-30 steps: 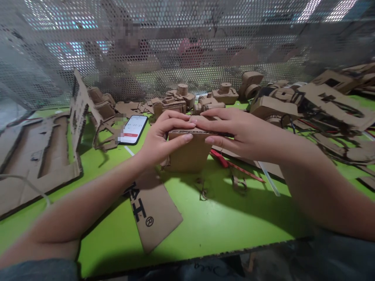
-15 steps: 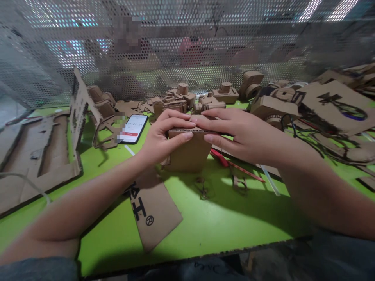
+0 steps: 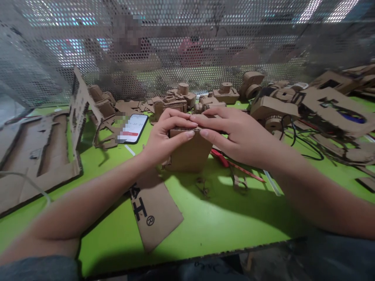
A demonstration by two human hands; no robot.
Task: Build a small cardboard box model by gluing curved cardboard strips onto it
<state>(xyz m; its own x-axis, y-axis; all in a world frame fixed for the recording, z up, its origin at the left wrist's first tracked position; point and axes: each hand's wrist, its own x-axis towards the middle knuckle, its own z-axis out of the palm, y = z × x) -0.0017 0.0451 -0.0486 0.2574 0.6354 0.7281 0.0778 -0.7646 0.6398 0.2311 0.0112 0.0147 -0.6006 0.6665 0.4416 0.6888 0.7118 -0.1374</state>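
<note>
Cardboard block (image 3: 190, 152), upright, corrugated top, under left hand (image 3: 165, 136), right hand (image 3: 231, 132)

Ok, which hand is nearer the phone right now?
Left. The left hand is just to the right of the phone, close but not touching it. The right hand is farther away, past the cardboard block that both hands hold.

Middle: cardboard block (image 3: 187, 156) on the table (image 3: 222, 222)
Left: phone (image 3: 133, 128), then cardboard sheet (image 3: 38, 156)
Behind: cardboard models (image 3: 175, 99), then mesh screen (image 3: 187, 50)
Front: cardboard scrap (image 3: 155, 214)
Right: wires (image 3: 310, 150)
</note>
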